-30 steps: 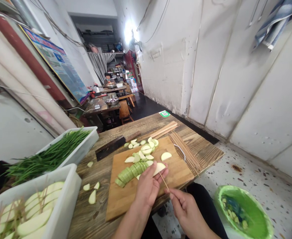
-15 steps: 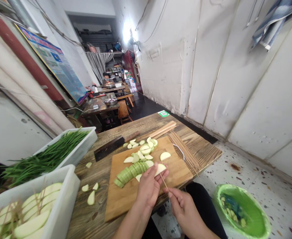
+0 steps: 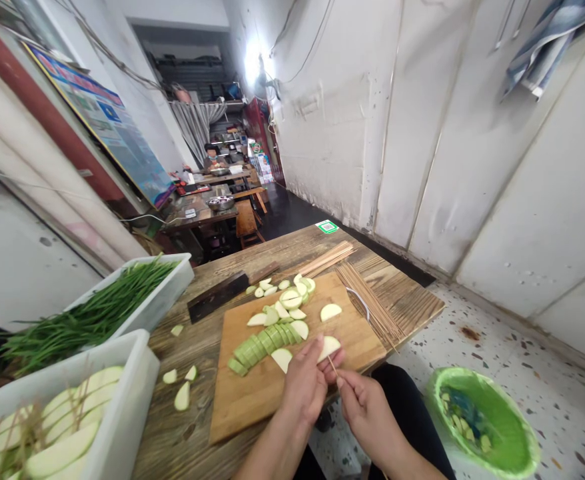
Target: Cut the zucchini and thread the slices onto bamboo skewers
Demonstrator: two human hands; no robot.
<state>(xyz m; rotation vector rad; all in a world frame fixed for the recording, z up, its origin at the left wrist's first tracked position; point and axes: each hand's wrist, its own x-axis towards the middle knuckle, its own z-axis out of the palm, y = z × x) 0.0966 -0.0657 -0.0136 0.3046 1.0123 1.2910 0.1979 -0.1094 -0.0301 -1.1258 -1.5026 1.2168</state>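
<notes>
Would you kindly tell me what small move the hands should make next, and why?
Probably the right hand should gently push the thin stick up into the pale slice: the left hand holds that slice, the stick meets its edge, and some stick shows between them.

The left hand [image 3: 306, 381] holds a pale slice [image 3: 328, 348] over the board [image 3: 245, 405], and the right hand [image 3: 367, 400] grips a stick [image 3: 334, 367] whose far end meets the slice's lower edge. A row of green pieces [image 3: 262, 347] lies on the board, with a cleaver [image 3: 217, 297] beyond its far left edge and more sticks [image 3: 372, 308] at its right. At left, the near tub [image 3: 135, 403] holds skewered slices [image 3: 62, 448] and the far tub [image 3: 170, 295] greens [image 3: 102, 307]; a bin [image 3: 512, 413] stands at right.
</notes>
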